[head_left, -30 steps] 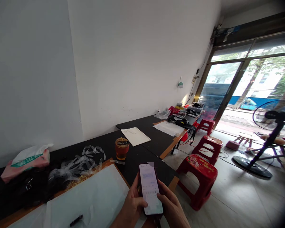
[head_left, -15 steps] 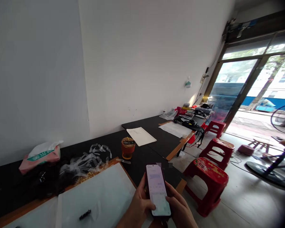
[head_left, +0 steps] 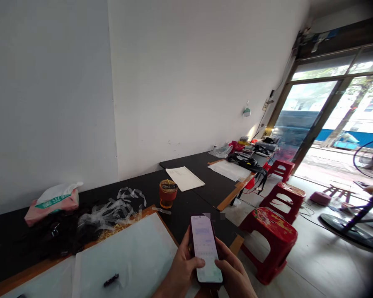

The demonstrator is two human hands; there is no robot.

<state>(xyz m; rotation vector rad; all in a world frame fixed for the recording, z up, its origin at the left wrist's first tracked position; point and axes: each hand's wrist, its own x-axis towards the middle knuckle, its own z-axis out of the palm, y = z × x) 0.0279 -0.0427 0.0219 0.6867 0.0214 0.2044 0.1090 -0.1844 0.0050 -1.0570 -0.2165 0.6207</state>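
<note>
At far left, we saw a tissue pack [head_left: 52, 202] whose pale characters on a green band we could not read with certainty. Before it sat a dark heap [head_left: 54, 234], its contents too shadowed for us to make out, and a tangle of clear strips [head_left: 107, 216]. We found a small black object [head_left: 111, 280], unidentifiable at this size, on a pale sheet [head_left: 139, 248] that ran out of view below. Behind the sheet stood an amber cup [head_left: 168, 194], near a pad [head_left: 185, 179] bearing faint, illegible marks.

At lower centre, our left hand [head_left: 184, 265] gripped a phone [head_left: 206, 248] along its left side, most fingers hidden behind it; our right hand [head_left: 233, 269] closed around the opposite side. The phone lay between both palms, screen facing us, thumbs over its lower part, the forearms cut off below. We could not read its tiny text, and a blurred square covered its top right corner.

Farther right, we saw red stools [head_left: 269, 223] and a fan [head_left: 365, 159], cropped by the edge.
</note>
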